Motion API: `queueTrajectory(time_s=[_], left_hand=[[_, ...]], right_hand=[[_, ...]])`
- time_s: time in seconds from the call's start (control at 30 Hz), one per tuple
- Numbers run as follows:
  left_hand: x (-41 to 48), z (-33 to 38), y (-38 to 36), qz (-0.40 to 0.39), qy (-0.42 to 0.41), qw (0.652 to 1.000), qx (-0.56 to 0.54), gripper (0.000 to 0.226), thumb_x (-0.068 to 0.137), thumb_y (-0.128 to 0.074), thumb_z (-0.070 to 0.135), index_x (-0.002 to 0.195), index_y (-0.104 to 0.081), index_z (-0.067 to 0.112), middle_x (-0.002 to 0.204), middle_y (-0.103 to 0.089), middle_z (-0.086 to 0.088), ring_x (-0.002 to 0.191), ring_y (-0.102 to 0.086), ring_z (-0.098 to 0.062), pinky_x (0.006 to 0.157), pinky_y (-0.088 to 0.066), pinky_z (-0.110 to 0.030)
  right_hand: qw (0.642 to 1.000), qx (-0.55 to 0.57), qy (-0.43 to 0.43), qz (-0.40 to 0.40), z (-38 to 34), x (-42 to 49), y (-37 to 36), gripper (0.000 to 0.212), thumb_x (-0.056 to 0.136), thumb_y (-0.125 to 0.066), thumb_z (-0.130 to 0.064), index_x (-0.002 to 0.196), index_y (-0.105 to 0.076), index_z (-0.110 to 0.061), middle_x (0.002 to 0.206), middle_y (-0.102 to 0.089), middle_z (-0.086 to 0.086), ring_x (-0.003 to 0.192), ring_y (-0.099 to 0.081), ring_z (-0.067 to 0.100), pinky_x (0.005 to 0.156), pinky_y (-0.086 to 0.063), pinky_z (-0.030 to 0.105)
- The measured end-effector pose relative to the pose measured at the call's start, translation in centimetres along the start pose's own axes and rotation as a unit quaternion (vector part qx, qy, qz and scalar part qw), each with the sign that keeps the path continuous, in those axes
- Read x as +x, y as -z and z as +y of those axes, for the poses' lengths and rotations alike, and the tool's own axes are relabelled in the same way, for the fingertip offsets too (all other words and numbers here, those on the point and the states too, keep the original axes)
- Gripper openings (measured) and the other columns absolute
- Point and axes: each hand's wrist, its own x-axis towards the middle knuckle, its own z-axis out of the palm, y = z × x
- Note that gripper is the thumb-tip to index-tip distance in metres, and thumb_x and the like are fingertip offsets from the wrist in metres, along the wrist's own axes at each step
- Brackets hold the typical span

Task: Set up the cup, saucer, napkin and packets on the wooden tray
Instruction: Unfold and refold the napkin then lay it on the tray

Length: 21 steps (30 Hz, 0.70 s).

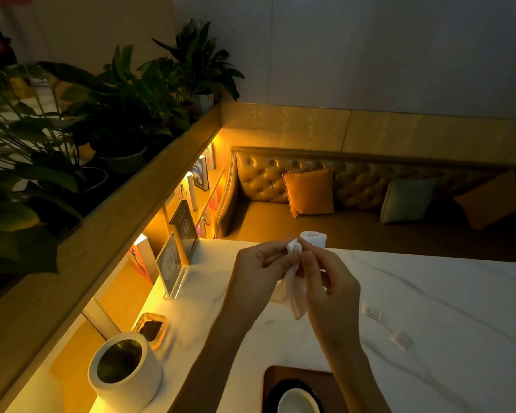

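Both hands are raised above the white marble table (447, 299), holding a white napkin (295, 281) between them. My left hand (259, 272) pinches its bunched top; my right hand (328, 287) grips it from the right, and the napkin's tail hangs down between the palms. The wooden tray (304, 378) lies at the bottom edge, carrying a dark saucer (276, 393) with a white cup (298, 402) on it. Two small white packets (371, 311) (401, 339) lie on the table to the right of my hands.
A white cylindrical pot (125, 374) and a small glass dish (152, 326) stand at the left. Acrylic sign holders (173, 263) stand at the table's far left corner. A lit bookshelf and plants run along the left; a tufted bench with cushions (309, 192) lies beyond.
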Motion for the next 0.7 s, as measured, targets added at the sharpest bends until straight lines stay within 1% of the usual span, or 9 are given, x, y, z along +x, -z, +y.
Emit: queueTrajectory(time_s=[0.03, 0.1, 0.13, 0.2, 0.27, 0.37, 0.47, 0.57, 0.7], left_hand=[[0.0, 0.1, 0.2, -0.01, -0.007, 1.0, 0.009, 0.027, 0.087, -0.067, 0.022, 0.098, -0.065, 0.047, 0.093, -0.07, 0.029, 0.091, -0.066, 0.01, 0.085, -0.053, -0.019], [0.1, 0.4, 0.6, -0.017, -0.019, 0.999, 0.02, 0.033, 0.085, -0.068, 0.017, 0.099, -0.065, 0.046, 0.096, -0.069, 0.028, 0.092, -0.066, 0.009, 0.085, -0.053, -0.019], [0.2, 0.5, 0.8, -0.023, -0.025, 0.999, 0.02, 0.033, 0.086, -0.068, 0.015, 0.097, -0.065, 0.046, 0.094, -0.07, 0.027, 0.093, -0.067, 0.006, 0.085, -0.055, -0.02], [0.1, 1.0, 1.3, -0.045, -0.037, 0.998, 0.01, 0.029, 0.087, -0.064, 0.017, 0.095, -0.067, 0.045, 0.087, -0.073, 0.028, 0.092, -0.068, 0.005, 0.079, -0.057, -0.016], [0.0, 1.5, 1.5, -0.062, -0.037, 0.997, -0.003, 0.028, 0.09, -0.06, 0.017, 0.095, -0.068, 0.044, 0.086, -0.072, 0.03, 0.091, -0.068, 0.007, 0.071, -0.055, -0.011], [-0.1, 1.6, 1.9, -0.07, -0.024, 0.997, -0.026, 0.029, 0.092, -0.057, 0.014, 0.095, -0.07, 0.039, 0.088, -0.075, 0.024, 0.09, -0.07, 0.0, 0.067, -0.055, -0.012], [-0.3, 1.5, 1.9, -0.065, -0.015, 0.997, -0.043, 0.03, 0.09, -0.06, 0.012, 0.089, -0.073, 0.04, 0.086, -0.076, 0.018, 0.087, -0.072, -0.004, 0.066, -0.055, -0.013], [-0.4, 1.5, 2.1, -0.066, -0.016, 0.997, -0.027, 0.031, 0.089, -0.062, 0.013, 0.085, -0.071, 0.043, 0.082, -0.075, 0.022, 0.084, -0.072, -0.001, 0.064, -0.055, -0.012], [-0.5, 1.5, 2.4, -0.074, -0.011, 0.997, -0.013, 0.03, 0.091, -0.06, 0.013, 0.088, -0.071, 0.041, 0.082, -0.075, 0.022, 0.086, -0.071, -0.003, 0.068, -0.057, -0.015]], right_hand=[[1.0, 0.001, 0.001, -0.015, 0.1, 0.0, 0.2, 0.029, 0.085, -0.057, -0.022, 0.107, -0.069, -0.007, 0.093, -0.068, -0.004, 0.076, -0.064, 0.004, 0.074, -0.052, 0.009], [0.999, -0.012, 0.017, -0.036, 0.6, 0.3, 0.5, 0.025, 0.085, -0.06, -0.014, 0.104, -0.07, -0.003, 0.094, -0.072, 0.006, 0.079, -0.067, 0.012, 0.075, -0.057, 0.023], [0.999, -0.007, 0.015, -0.044, 0.7, 0.5, 0.8, 0.02, 0.087, -0.061, -0.012, 0.103, -0.071, -0.006, 0.095, -0.072, 0.005, 0.081, -0.068, 0.014, 0.075, -0.058, 0.026], [0.997, 0.025, 0.001, -0.067, 0.5, 1.1, 1.3, 0.017, 0.09, -0.06, -0.014, 0.102, -0.071, -0.018, 0.097, -0.066, -0.008, 0.087, -0.064, 0.01, 0.076, -0.053, 0.019], [0.997, 0.019, 0.027, -0.074, 0.4, 1.5, 1.7, 0.015, 0.089, -0.061, -0.018, 0.1, -0.07, -0.023, 0.098, -0.061, -0.013, 0.09, -0.06, 0.006, 0.077, -0.047, 0.012], [0.993, -0.005, 0.077, -0.088, 0.3, 2.0, 2.1, 0.014, 0.09, -0.06, -0.032, 0.101, -0.066, -0.026, 0.103, -0.061, -0.008, 0.092, -0.06, 0.007, 0.078, -0.05, 0.017], [0.973, -0.116, 0.175, -0.099, 0.6, 2.3, 2.3, 0.038, 0.086, -0.052, -0.053, 0.108, -0.053, -0.022, 0.105, -0.065, 0.015, 0.091, -0.062, 0.016, 0.076, -0.057, 0.028], [0.961, -0.164, 0.175, -0.137, 0.0, 2.6, 2.7, 0.039, 0.083, -0.051, -0.049, 0.107, -0.055, -0.02, 0.106, -0.065, 0.017, 0.088, -0.066, 0.024, 0.07, -0.061, 0.035], [0.953, -0.164, 0.172, -0.188, -0.5, 3.2, 3.1, 0.032, 0.084, -0.058, -0.035, 0.095, -0.065, -0.006, 0.101, -0.062, 0.013, 0.088, -0.061, 0.02, 0.065, -0.061, 0.034]])
